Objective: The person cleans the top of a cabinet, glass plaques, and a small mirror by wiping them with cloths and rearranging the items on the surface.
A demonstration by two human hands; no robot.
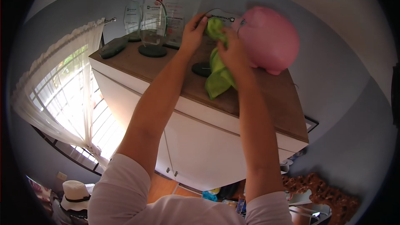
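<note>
A clear glass award [227,18] with printed lettering stands upright near the back of the cabinet top, above a dark oval base [201,69]. My left hand [194,31] is closed on the award's left edge, thumb and fingers pinching it. In my right hand [233,52] is a bright green cloth [221,79], part of it bunched against the front of the glass and the rest hanging down over the cabinet top. The cloth hides much of the award's lower part. Just right of my right hand is a large pink piggy bank [271,39].
More glass awards [153,23] on dark bases stand to the left, with a dark flat piece [113,48] at the corner. All rest on the brown top of a white cabinet [200,141]. A curtained window [62,83] is at left; a hat [75,193] sits below.
</note>
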